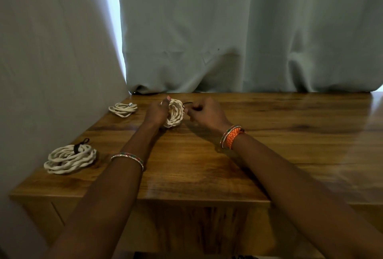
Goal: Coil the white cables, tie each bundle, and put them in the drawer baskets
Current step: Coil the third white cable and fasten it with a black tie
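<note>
- On the wooden table [269, 134], far centre, I see my left hand [156, 111] closed round a coiled white bundle [175, 115], held upright.
- Right hand [204, 113] pinches a dark tie [186, 104] at the bundle's top; tying looks unfinished.
- Near-left bundle [69, 158] already wears a dark tie: done.
- Far-left coil [123, 109]: tie unclear.
- No drawer baskets in view; I judge stowing all left.

Bare forearms, no sleeves; slim beaded bangle [127, 158] on the left wrist, orange woven band [232, 136] with thin bangles on the right.
</note>
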